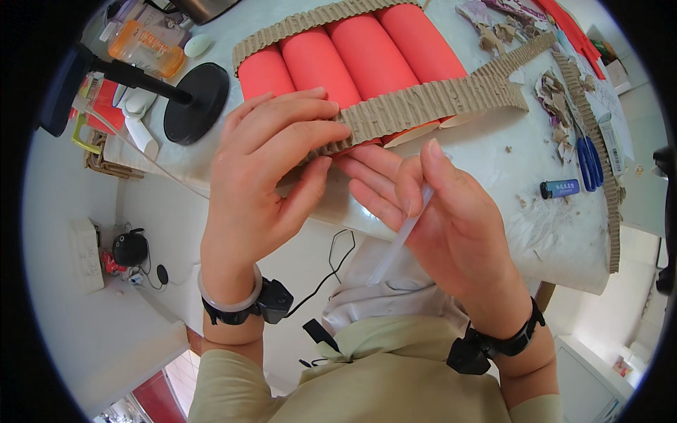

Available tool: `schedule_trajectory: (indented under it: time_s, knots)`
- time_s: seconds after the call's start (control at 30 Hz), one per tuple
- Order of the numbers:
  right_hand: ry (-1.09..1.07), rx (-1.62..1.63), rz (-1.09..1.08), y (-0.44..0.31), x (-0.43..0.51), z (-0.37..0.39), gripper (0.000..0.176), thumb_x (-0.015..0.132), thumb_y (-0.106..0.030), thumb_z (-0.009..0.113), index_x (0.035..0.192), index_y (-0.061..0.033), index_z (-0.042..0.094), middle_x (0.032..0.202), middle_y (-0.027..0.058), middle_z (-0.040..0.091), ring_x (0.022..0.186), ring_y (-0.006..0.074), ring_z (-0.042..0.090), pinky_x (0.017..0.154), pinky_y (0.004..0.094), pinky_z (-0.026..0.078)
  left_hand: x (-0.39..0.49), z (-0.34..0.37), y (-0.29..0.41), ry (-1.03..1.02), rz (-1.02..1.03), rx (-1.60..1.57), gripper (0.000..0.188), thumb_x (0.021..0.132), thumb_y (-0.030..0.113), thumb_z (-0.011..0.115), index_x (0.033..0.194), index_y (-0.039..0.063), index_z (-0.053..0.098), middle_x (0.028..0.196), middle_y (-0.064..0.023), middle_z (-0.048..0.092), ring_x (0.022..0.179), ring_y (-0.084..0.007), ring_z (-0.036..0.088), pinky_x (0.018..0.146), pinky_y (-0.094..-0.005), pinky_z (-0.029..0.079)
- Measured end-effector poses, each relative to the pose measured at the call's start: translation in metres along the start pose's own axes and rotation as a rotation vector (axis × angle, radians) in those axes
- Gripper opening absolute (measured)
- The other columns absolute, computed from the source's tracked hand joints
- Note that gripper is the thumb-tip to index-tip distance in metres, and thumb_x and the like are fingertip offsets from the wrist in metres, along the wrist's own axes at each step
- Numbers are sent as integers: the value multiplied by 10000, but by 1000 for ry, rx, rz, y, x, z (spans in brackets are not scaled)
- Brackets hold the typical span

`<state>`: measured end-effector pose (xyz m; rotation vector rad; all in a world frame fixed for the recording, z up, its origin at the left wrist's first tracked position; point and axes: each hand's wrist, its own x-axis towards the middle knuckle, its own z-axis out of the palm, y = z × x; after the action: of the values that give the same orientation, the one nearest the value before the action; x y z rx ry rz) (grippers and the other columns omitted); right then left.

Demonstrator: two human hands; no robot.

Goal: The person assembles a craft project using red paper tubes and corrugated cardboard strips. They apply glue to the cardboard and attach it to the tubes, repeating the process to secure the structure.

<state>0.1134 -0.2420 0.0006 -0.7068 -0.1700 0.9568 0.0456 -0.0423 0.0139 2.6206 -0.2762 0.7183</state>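
Several red paper-covered tubes [371,55] lie side by side on the table. A corrugated cardboard strip [423,103] runs across their near ends, and another corrugated strip [312,20] borders the far ends. My left hand [256,150] grips the left end of the near strip, fingers over it and thumb below. Between the thumb and index finger of my right hand [455,222] is a translucent stick [401,240], probably a glue stick, slanting down toward my lap. The other right fingertips reach under the near strip, partly hidden.
Blue-handled scissors [589,164], a blue lighter [559,189], torn cardboard scraps [552,100] and a long corrugated strip [613,211] lie at right. A black round-based stand [197,103], an orange bottle [148,52] and a white cable [140,150] are at left.
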Motion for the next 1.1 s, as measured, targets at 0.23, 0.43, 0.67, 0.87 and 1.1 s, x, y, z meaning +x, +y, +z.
schedule_trajectory:
  time_s: [0.23, 0.43, 0.67, 0.87, 1.1]
  knots:
    - [-10, 23, 8, 4, 2, 0, 552, 1114, -407, 361, 744, -42, 548, 1481, 388, 395, 1450, 390, 384, 1212, 471, 317, 1, 0, 0, 19, 14, -2, 252, 738, -20, 701, 971, 65, 743, 1059, -83, 715, 1088, -293, 680, 944, -420, 486]
    - [-57, 27, -22, 6, 4, -5, 545, 1115, -398, 358, 770, -32, 566, 1486, 378, 397, 1444, 388, 392, 1216, 483, 311, -1, 3, -1, 30, 9, -11, 246, 747, -27, 697, 970, 66, 749, 1058, -80, 721, 1100, -289, 686, 986, -434, 477]
    - [-29, 110, -6, 8, 7, -6, 519, 1097, -377, 455, 761, 4, 558, 1216, 170, 594, 1281, 258, 506, 1141, 394, 377, -2, 3, -1, 18, 0, 11, 250, 756, -30, 700, 973, 79, 759, 1070, -69, 729, 1123, -277, 687, 1015, -444, 462]
    - [-35, 18, -20, 8, 6, -5, 548, 1111, -406, 368, 788, -17, 580, 1464, 376, 417, 1425, 391, 410, 1218, 502, 309, -3, 3, -1, 19, -6, 11, 251, 758, -31, 705, 972, 86, 762, 1074, -66, 731, 1130, -273, 686, 1019, -445, 458]
    - [-49, 48, -32, 10, 7, -6, 539, 1106, -398, 399, 777, -8, 573, 1391, 325, 479, 1403, 366, 434, 1197, 475, 332, -3, 4, -3, 18, 17, 16, 265, 750, -33, 702, 982, 85, 754, 1082, -64, 725, 1130, -271, 683, 1013, -442, 457]
